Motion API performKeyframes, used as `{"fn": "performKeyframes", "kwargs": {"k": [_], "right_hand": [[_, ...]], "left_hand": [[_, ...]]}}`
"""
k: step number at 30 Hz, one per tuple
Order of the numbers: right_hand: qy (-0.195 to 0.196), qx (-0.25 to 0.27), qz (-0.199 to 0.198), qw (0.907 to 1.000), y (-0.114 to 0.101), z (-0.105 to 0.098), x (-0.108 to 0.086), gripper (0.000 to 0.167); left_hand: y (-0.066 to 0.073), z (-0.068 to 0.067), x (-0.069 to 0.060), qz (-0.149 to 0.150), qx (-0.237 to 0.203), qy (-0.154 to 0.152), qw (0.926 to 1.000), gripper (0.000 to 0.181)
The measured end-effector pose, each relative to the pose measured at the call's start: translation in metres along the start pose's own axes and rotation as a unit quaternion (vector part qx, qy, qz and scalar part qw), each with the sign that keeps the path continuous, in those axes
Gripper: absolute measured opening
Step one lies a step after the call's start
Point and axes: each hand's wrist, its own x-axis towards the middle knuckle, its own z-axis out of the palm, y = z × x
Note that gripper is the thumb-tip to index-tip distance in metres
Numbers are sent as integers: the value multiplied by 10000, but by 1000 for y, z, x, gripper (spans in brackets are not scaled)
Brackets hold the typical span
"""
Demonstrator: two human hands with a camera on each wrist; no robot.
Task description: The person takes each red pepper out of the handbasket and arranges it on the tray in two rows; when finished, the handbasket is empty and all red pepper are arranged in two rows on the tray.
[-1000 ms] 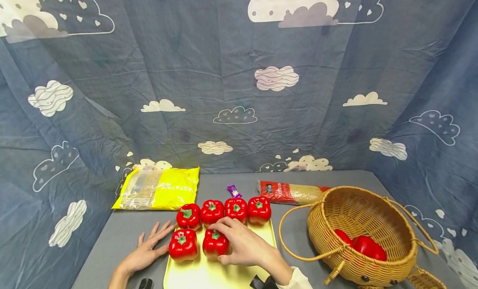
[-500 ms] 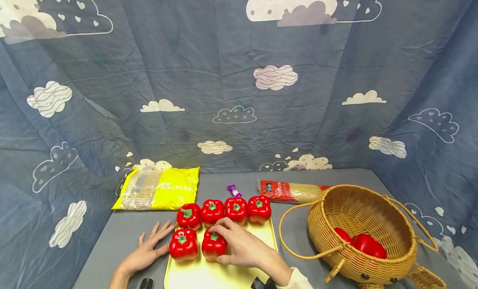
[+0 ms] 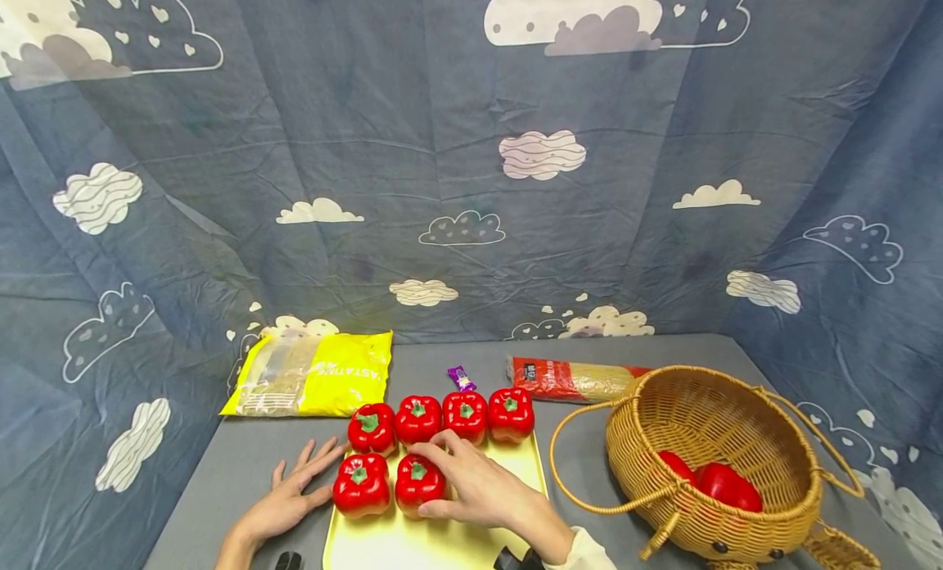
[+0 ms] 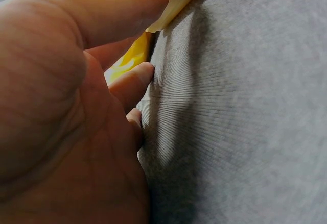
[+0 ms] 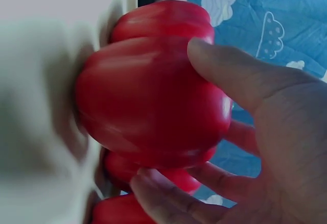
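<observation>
My right hand (image 3: 482, 488) holds a red bell pepper (image 3: 418, 486) with a green stem, thumb on the near side and fingers on the far side. In the right wrist view this bell pepper (image 5: 153, 99) stands on the tray's surface. Just left of it is another bell pepper (image 3: 360, 488), with a narrow gap between. Several more stand in a row behind, including a bell pepper (image 3: 512, 414) at the right end. My left hand (image 3: 287, 500) rests spread on the cloth; in the left wrist view its thumb touches the rim of the yellow tray (image 4: 176, 2).
A wicker basket (image 3: 626, 463) with red peppers (image 3: 728, 486) inside stands at the right. Behind the tray lie a yellow bag (image 3: 346, 377), a small purple packet (image 3: 462, 379) and a red noodle packet (image 3: 548, 379). A black object (image 3: 289, 560) sits near the front edge.
My right hand has shifted the bell pepper slightly left, narrowing the gap to the one beside it. My left hand has stayed in place.
</observation>
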Motion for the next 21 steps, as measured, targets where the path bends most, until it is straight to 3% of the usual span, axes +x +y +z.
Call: {"fn": "performKeyframes", "kwargs": {"k": [6,15,21], "right_hand": [[100,-109,-39,9999,1,1,2,67],[-71,7,201,9998,4,-2,1,69],[132,-32,98,9999,3,2,2,68]], "left_hand": [[-2,1,0,94,-16,19,10000,63],[-2,0,0,87,6,27,10000,63],[-2,1,0,117,8,10,9999,62]]}}
